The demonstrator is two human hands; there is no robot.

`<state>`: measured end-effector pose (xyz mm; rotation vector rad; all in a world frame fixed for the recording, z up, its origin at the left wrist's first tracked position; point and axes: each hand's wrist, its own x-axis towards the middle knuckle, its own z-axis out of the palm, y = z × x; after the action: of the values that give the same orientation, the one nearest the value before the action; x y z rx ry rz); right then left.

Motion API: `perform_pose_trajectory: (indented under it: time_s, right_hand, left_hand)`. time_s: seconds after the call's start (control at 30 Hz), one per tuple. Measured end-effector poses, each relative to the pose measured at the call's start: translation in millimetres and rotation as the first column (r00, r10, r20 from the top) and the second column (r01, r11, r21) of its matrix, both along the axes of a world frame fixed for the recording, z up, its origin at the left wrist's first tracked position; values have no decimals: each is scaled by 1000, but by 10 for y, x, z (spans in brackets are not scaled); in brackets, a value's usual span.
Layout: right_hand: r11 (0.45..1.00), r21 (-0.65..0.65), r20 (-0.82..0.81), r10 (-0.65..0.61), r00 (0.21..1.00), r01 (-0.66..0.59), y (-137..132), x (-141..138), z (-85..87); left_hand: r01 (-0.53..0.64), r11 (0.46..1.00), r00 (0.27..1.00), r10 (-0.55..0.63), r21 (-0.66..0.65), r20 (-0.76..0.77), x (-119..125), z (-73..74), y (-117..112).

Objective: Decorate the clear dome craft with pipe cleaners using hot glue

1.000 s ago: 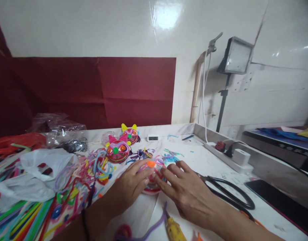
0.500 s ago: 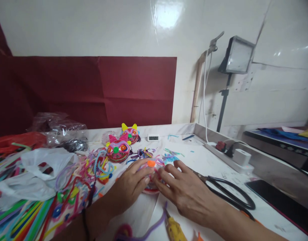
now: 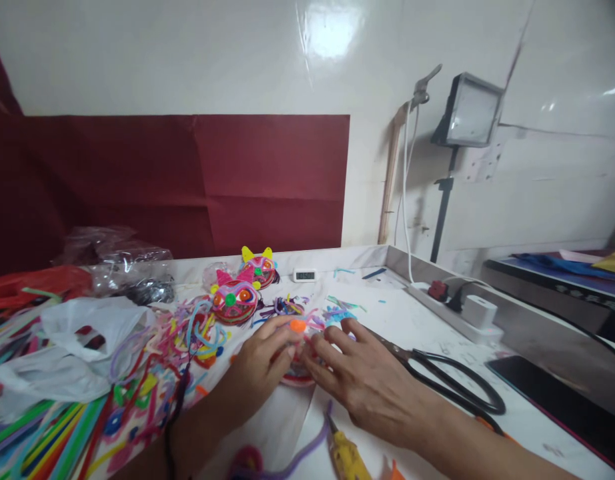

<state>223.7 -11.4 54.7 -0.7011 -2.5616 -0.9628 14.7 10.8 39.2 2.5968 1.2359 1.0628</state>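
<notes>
Both my hands rest on a small round pipe-cleaner craft piece (image 3: 298,373) on the white table (image 3: 417,320). My left hand (image 3: 257,367) grips its left side, fingers curled round it. My right hand (image 3: 360,377) presses it from the right, fingertips pinching near an orange dot (image 3: 298,325) on top. Most of the piece is hidden under my fingers.
Two finished pink cat-face crafts (image 3: 235,300) (image 3: 260,265) stand behind. Loose pipe cleaners (image 3: 62,427) and plastic bags (image 3: 72,347) fill the left. Black scissors (image 3: 447,383) lie right, a yellow tool (image 3: 345,457) in front, a phone (image 3: 562,403), power strip (image 3: 457,307), small clock (image 3: 305,274).
My hands have shifted slightly on the craft piece, the right fingers curling closer in. Nothing else moved.
</notes>
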Motion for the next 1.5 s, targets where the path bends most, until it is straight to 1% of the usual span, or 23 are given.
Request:
perform_pose_trajectory:
  time_s: [0.13, 0.2, 0.3, 0.37, 0.53, 0.73, 1.0, 1.2, 1.5]
  right_hand:
    - [999, -49, -30, 13, 999, -14, -5, 7, -11]
    - [991, -129, -86, 9, 996, -20, 1, 26, -11]
    - [965, -262, -223, -40, 974, -20, 30, 73, -8]
    - [952, -305, -262, -74, 962, -10, 55, 104, -14]
    - [958, -288, -226, -67, 972, -1, 94, 127, -66]
    - [959, -281, -241, -45, 970, -25, 103, 107, -100]
    - [963, -268, -236, -44, 971, -22, 84, 110, -111]
    - [960, -279, -232, -56, 971, -11, 77, 101, -103]
    - [968, -248, -249, -34, 968, -30, 73, 102, -102]
  left_hand:
    - [-9, 1000, 1000, 9, 8, -7, -4, -3, 6]
    - [-5, 1000, 1000, 6, 23, -10, -5, -17, 9]
    - [-1, 999, 1000, 1, 40, -12, -5, -36, 13]
    - [4, 999, 1000, -3, 43, -11, -4, -42, 17]
    - [4, 999, 1000, -4, 43, -10, -11, -35, 22]
    - [15, 1000, 999, -15, 6, -31, -26, -16, 28]
    - [5, 1000, 1000, -5, -9, -28, -16, -8, 30]
    - [18, 1000, 1000, -18, 8, -20, -17, -1, 20]
    - [46, 999, 998, -46, 5, -32, -39, 6, 8]
